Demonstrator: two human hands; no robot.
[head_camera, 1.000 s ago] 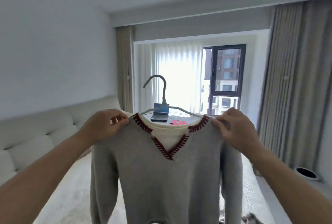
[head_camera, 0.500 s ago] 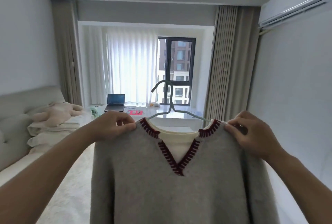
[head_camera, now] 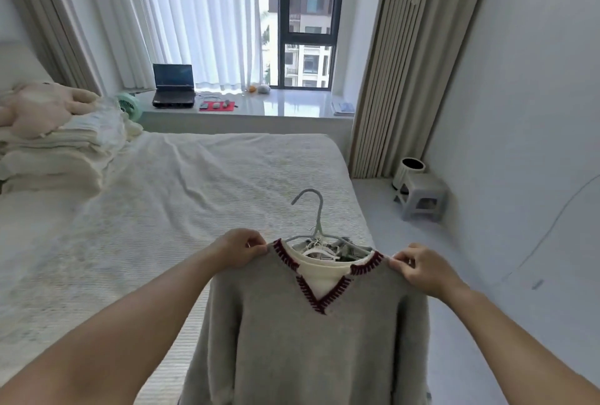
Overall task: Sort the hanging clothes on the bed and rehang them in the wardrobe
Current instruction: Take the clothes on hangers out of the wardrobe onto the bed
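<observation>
You are standing at the foot corner of the bed (head_camera: 181, 196), which is stretching away under a pale ribbed cover toward the window (head_camera: 305, 18), with its sheer curtain (head_camera: 194, 14) hanging to the left of the dark frame. Beyond the bed the white window ledge (head_camera: 292, 105) is carrying an open laptop (head_camera: 173, 86), a red mat (head_camera: 217, 106) beside it and a small green fan (head_camera: 127, 106) at its left end. A stack of folded cream bedding (head_camera: 61, 148) is lying on the bed's left side with a pale pink plush toy (head_camera: 39, 109) resting on top. On the floor to the right, near the beige curtain (head_camera: 402, 63), a grey step stool (head_camera: 422, 196) is standing just in front of a white bin (head_camera: 409, 170). In front of you, you are holding up the grey sweater (head_camera: 311, 339), with its dark red stitched V-neck and cream inner collar, over the bed's near right corner; it is hanging on a pale hanger (head_camera: 316, 219) whose hook is sticking up above the neckline. Your left hand (head_camera: 240, 250) is pinching the sweater's left shoulder with curled fingers, and your right hand (head_camera: 422, 266) is pinching the right shoulder the same way. Through the neck opening a cluster of other hangers is showing, too jumbled to make out.
</observation>
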